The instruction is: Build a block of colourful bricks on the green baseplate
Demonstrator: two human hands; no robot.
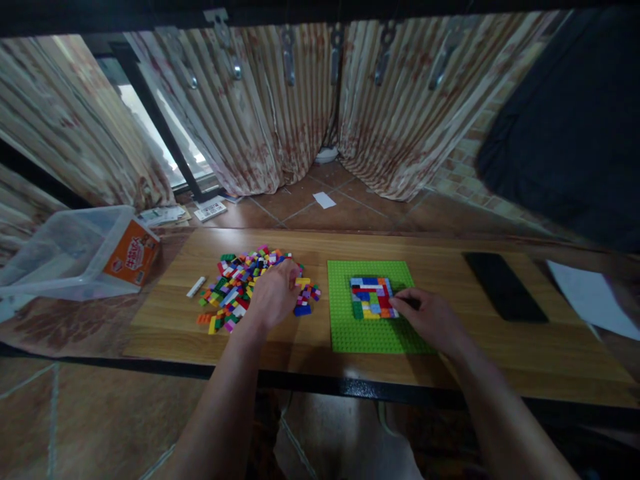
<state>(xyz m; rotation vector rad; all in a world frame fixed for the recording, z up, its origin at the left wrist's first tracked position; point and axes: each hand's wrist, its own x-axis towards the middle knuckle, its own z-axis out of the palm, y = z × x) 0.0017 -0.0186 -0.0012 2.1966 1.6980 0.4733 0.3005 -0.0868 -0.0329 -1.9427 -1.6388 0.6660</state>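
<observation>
A heap of loose toy building bricks [235,287] in many colours lies on the left half of the table. Over its right side is my left hand [274,293], its fingers curled down among the bricks; a yellow brick [303,283] shows beside the fingertips, and whatever they pinch is hidden. Right of the heap lies a green studded baseplate [345,337]. On it sits a low, squarish build of multicoloured bricks [373,299]. My right hand [425,313] pinches at the build's right edge, thumb and finger closed there.
A wooden table [300,353] carries a white stick-like piece [197,287] left of the heap and a black flat object [505,287] at right. A clear plastic bin [75,247] with an orange label stands at the left. White paper [595,300] lies far right. Curtains [260,120] hang behind.
</observation>
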